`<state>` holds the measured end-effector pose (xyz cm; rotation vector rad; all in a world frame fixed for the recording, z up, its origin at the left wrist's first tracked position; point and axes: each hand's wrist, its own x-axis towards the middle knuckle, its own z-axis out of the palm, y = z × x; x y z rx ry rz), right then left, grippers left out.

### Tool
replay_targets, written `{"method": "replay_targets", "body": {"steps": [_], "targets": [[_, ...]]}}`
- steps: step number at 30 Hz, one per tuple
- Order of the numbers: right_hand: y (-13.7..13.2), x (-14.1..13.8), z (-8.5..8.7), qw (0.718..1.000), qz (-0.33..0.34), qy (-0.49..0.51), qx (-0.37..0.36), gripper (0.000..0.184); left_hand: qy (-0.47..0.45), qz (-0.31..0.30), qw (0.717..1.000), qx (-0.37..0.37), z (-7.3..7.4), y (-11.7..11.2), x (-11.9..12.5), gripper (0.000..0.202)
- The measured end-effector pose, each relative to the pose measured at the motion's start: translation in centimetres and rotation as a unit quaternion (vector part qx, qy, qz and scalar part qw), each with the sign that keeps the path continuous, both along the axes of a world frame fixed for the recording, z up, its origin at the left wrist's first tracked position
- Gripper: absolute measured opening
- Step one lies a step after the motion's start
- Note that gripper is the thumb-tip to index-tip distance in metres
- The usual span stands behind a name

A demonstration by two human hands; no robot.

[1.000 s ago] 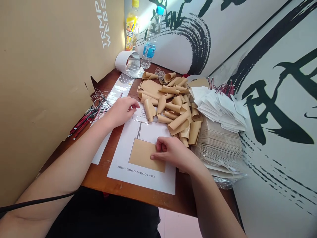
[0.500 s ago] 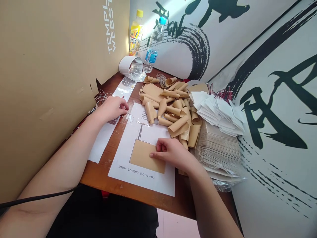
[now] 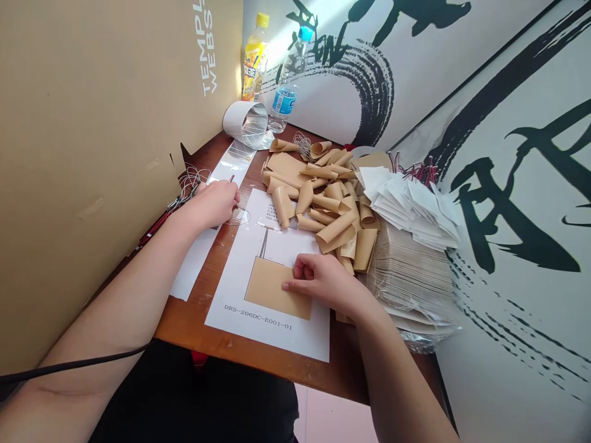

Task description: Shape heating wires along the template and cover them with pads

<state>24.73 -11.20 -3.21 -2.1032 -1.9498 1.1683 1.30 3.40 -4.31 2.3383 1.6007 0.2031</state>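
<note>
My left hand is closed at the table's left side, fingertips pinched together. A thin wire loop shows beside those fingertips, and a small dark red tip sticks up above the hand. Resting on the brown paper piece, my right hand is closed, its thumb on the surface and its other fingers curled at the upper right corner. That piece lies flat on a white printed sheet with a drawn outline and a code line below. Whether the corner is pinched is partly hidden.
Curled brown papers lie piled behind the sheet. To the right, white folded pieces with red wire ends top a plastic-wrapped stack. A label roll and two bottles stand at the back. A cardboard wall borders the left.
My left hand has turned slightly and shifted down a little, with the red tip now showing more above it. My right hand stays on the brown paper. The view has shifted slightly.
</note>
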Motion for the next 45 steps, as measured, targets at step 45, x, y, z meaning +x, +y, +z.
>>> {"method": "replay_targets", "body": {"steps": [45], "targets": [[-3.2,-5.8,-2.7,0.92,0.246,-0.033,0.302,0.014,-0.252,0.082,0.946,0.185,0.9,-0.4,0.4,0.027]]}}
